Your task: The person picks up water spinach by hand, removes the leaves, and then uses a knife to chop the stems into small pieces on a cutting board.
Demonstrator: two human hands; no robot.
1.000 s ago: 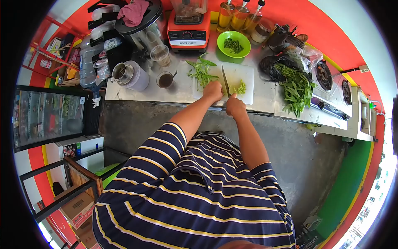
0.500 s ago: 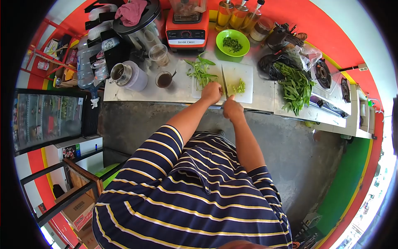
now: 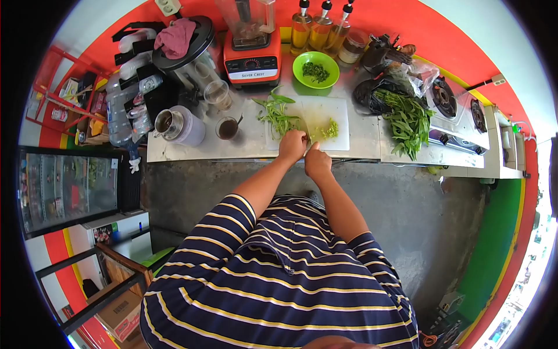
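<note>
A white cutting board point(image 3: 339, 138) lies at the counter's front edge. On its left part rest long leafy green stems point(image 3: 278, 118), and my left hand point(image 3: 293, 145) is closed on their near end. My right hand point(image 3: 318, 161), closed as well, grips a knife point(image 3: 308, 129) whose blade points away from me and is smeared by motion. The blade is close beside the fingers of my left hand. To its right sits a small pile of chopped green pieces point(image 3: 330, 128). Behind the board, a lime-green bowl point(image 3: 333, 70) contains chopped dark greens.
A glass of dark drink point(image 3: 227, 128), a plastic cup point(image 3: 218, 93) and a metal-topped container point(image 3: 181, 127) stand to the left. A red blender point(image 3: 251, 63) and oil bottles point(image 3: 321, 30) line the back. A bunch of leaves point(image 3: 406, 121) and a stove point(image 3: 459, 125) are at right.
The whole view has shifted a little. The knife blade, sharp and tilted before, is now blurred and harder to see. Both hands stay close together at the board's near edge.
</note>
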